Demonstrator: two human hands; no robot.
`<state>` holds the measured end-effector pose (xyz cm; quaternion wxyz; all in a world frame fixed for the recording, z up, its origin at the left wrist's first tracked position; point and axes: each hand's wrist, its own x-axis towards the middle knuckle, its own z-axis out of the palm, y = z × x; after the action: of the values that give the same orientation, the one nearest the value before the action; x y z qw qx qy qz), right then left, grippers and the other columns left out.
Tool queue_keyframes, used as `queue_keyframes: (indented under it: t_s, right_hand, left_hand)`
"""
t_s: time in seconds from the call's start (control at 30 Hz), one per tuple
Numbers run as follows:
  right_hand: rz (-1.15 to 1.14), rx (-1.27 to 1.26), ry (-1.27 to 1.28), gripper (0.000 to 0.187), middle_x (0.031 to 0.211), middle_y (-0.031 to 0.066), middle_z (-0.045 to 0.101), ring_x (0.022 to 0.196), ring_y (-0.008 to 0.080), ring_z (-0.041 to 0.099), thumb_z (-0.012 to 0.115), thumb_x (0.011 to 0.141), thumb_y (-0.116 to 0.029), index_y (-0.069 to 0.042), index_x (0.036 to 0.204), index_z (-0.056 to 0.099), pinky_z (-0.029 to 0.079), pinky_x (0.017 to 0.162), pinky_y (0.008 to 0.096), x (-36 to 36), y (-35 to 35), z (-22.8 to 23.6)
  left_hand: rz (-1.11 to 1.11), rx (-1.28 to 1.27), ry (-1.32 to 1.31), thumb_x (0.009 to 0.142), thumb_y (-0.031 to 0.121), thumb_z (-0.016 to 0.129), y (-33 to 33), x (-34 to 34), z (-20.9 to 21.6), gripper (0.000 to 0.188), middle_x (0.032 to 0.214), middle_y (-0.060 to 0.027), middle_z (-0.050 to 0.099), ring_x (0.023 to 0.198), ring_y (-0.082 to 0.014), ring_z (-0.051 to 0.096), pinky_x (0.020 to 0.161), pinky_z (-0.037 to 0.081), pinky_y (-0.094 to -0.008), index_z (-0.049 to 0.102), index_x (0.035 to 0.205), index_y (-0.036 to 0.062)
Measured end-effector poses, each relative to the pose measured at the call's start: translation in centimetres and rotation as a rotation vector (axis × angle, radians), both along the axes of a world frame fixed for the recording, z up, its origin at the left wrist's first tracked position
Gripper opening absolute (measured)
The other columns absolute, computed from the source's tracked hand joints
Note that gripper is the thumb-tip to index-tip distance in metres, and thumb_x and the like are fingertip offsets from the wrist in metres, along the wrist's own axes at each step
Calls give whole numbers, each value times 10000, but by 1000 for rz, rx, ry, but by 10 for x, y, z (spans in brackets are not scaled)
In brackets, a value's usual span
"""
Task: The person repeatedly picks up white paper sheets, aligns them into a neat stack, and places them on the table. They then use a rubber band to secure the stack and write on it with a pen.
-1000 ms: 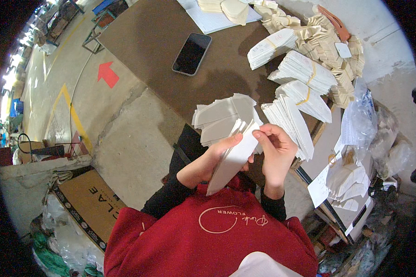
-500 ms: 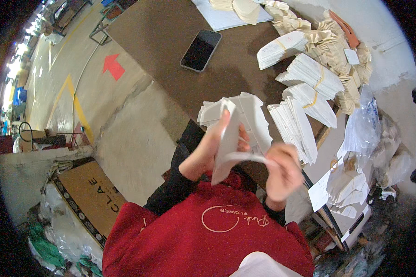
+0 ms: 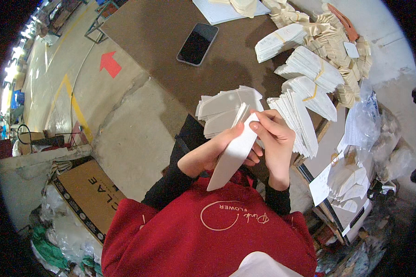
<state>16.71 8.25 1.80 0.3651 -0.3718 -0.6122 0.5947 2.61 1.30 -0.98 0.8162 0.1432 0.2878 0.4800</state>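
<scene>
My left hand (image 3: 216, 148) is closed around a small stack of long white cut pieces (image 3: 233, 154), held slanting in front of my chest. My right hand (image 3: 276, 136) pinches the top end of the same stack between thumb and fingers. Some upper edges stand fanned apart there. Whether the pieces are paper or stiff cloth I cannot tell. Just beyond my hands, a loose spread of similar white pieces (image 3: 217, 111) lies on the brown table (image 3: 152, 41). Beside my right hand rests a fanned white bundle (image 3: 295, 122).
Banded white bundles (image 3: 309, 69) and cream pleated stacks (image 3: 328, 39) crowd the table's right side. A phone (image 3: 198, 45) lies farther back. Clear plastic bags (image 3: 388, 134) are at the right. A cardboard box (image 3: 90, 196) stands at lower left.
My right hand has come up and inward to the stack's top end. The piece it was bending outward now lies straight along the stack. The left hand keeps its hold.
</scene>
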Motion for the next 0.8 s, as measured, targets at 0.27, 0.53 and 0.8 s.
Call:
queue_keyframes:
  t_s: [0.27,0.53,0.8]
  right_hand:
    - [-43,348,-255,286,942,74,581,808,135,552,694,816,21,-19,1099,710,444,685,252,-16,-5,-6]
    - [31,468,-369,348,1021,135,541,898,260,570,655,873,-95,11,1203,615,463,789,334,-23,28,-47]
    - [-118,736,-824,458,1136,199,510,1064,369,519,733,817,-224,54,1143,572,438,908,432,-37,49,-101]
  left_hand:
    - [41,-130,130,896,417,662,-7,-3,2,382,855,-30,554,690,-120,549,603,468,-272,515,1070,111]
    - [202,-113,296,837,292,739,-15,-10,-23,348,817,-2,537,647,-105,502,576,427,-254,550,1056,98]
    - [425,221,2009,732,232,784,14,-47,-48,457,994,-152,627,947,-397,597,790,484,-446,537,1071,49]
